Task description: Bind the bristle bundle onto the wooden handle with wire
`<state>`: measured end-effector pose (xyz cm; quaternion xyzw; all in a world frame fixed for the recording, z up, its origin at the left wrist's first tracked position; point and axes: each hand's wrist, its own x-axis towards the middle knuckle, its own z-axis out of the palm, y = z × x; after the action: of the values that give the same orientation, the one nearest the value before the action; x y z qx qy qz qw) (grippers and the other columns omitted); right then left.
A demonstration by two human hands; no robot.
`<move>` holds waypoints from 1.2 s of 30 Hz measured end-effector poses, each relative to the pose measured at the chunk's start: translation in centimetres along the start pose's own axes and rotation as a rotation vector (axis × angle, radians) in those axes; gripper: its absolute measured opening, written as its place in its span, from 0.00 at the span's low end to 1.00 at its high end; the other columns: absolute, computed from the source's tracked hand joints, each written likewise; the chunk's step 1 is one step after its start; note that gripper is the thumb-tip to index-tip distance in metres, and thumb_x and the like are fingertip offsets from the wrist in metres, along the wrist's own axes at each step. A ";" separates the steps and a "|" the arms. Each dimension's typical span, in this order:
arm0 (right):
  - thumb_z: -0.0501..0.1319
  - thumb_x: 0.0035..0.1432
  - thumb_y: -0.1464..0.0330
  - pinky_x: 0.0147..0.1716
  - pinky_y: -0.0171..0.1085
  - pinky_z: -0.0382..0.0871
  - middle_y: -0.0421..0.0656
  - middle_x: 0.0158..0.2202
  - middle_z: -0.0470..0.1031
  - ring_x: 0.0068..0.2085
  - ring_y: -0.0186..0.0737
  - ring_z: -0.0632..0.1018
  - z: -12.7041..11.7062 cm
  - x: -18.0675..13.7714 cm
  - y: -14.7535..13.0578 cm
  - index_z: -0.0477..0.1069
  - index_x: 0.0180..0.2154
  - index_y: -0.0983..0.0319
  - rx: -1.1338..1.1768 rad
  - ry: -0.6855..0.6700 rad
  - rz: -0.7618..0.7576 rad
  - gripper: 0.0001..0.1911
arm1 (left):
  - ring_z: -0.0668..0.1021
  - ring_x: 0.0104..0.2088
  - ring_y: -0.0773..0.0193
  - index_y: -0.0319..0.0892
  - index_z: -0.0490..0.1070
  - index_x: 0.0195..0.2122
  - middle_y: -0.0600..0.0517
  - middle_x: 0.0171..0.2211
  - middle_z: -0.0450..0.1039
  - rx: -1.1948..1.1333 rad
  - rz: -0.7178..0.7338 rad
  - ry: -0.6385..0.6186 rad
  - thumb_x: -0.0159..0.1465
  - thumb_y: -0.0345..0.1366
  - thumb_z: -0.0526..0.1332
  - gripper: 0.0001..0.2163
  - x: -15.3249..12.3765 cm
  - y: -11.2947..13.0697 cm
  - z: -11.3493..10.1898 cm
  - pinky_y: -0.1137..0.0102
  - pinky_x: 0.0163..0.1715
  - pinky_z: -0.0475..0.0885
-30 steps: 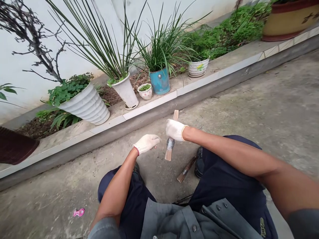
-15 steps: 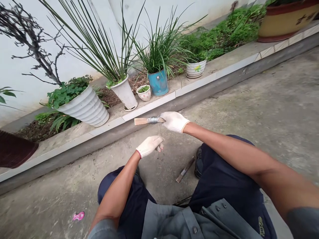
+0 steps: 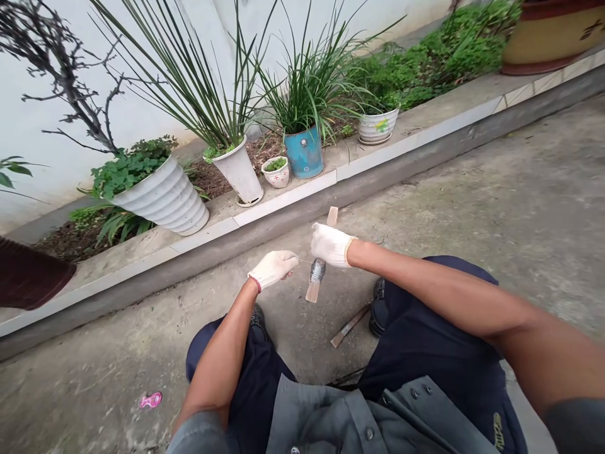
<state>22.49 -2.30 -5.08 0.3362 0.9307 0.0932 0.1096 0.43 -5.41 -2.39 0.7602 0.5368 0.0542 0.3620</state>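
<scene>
My right hand (image 3: 331,244), in a white glove, grips a flat wooden stick (image 3: 312,291) held nearly upright, its lower end toward me. A band of silvery wire (image 3: 317,270) is wound round the stick just below the hand. My left hand (image 3: 273,268), also gloved, pinches a thin strand of wire that runs across to the winding. Both hands hover above the concrete ground between my knees.
A second wire-wrapped stick (image 3: 348,326) lies on the concrete by my right shoe (image 3: 377,309). Along the raised tiled ledge (image 3: 283,205) stand a ribbed white pot (image 3: 163,198), a tall white pot (image 3: 240,173), a blue pot (image 3: 305,152) and small bowls. A pink object (image 3: 150,400) lies at lower left.
The stick swung from upright to level, pointing left, and is now back upright. My left hand stayed pinched on the wire, shifting slightly left.
</scene>
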 end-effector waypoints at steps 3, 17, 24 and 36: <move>0.60 0.50 0.75 0.44 0.41 0.61 0.50 0.36 0.81 0.38 0.44 0.76 -1.4 -1.6 1.4 0.80 0.35 0.64 0.246 -0.019 -0.095 0.11 | 0.72 0.21 0.66 0.42 0.73 0.30 0.54 0.23 0.73 -0.023 -0.012 0.006 0.65 0.50 0.57 0.17 0.0 -0.7 -0.4 0.72 0.23 0.64; 0.59 0.61 0.62 0.33 0.34 0.60 0.46 0.40 0.81 0.38 0.41 0.78 -4.3 -1.1 2.9 0.75 0.45 0.59 0.658 0.222 0.546 0.13 | 0.76 0.22 0.67 0.39 0.72 0.45 0.53 0.27 0.75 -0.349 0.020 -0.057 0.70 0.48 0.51 0.18 0.4 1.4 3.9 0.73 0.26 0.69; 0.53 0.62 0.77 0.44 0.48 0.64 0.65 0.43 0.79 0.46 0.56 0.79 -4.2 -1.0 2.1 0.78 0.43 0.73 0.165 0.083 0.542 0.16 | 0.74 0.21 0.67 0.41 0.74 0.46 0.55 0.26 0.75 -0.195 0.031 -0.111 0.69 0.45 0.51 0.16 0.1 1.6 4.1 0.73 0.23 0.67; 0.62 0.51 0.74 0.35 0.38 0.61 0.49 0.35 0.81 0.35 0.44 0.78 -1.9 -2.5 0.7 0.81 0.39 0.63 0.293 -0.216 -0.096 0.13 | 0.72 0.25 0.65 0.42 0.73 0.29 0.55 0.23 0.72 0.145 0.026 0.111 0.67 0.47 0.53 0.17 -0.2 0.0 -0.5 0.71 0.27 0.62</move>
<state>24.21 -3.59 -2.71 0.3118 0.9321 -0.0855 0.1632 0.10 -5.36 -1.91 0.7871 0.5486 0.0620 0.2751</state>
